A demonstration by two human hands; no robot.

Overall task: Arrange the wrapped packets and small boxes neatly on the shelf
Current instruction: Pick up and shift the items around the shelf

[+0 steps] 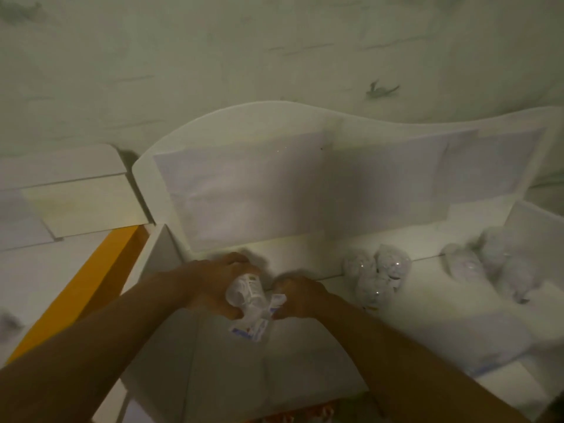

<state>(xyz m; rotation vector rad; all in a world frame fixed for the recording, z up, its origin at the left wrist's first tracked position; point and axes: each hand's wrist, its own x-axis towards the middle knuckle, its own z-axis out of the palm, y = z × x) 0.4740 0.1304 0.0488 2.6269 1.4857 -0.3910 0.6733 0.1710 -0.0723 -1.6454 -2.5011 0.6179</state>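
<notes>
A white shelf [305, 355] with a wavy back panel runs across the lower half of the view. My left hand [213, 285] grips a clear-wrapped white packet [247, 293] near the shelf's left end. My right hand [297, 296] holds the same bundle from the right, fingers closed on its wrapping. A small white box with blue print [248, 329] hangs just below the packet between both hands. A cluster of three wrapped packets [377, 274] lies on the shelf to the right of my hands. More wrapped packets [485, 267] lie farther right, blurred.
An orange board edge [82, 288] runs diagonally left of the shelf. White blocks [79, 206] stand at the left against the pale wall. A raised white side panel [531, 230] closes the shelf's right end. Something orange-patterned [305, 415] shows below the shelf's front edge.
</notes>
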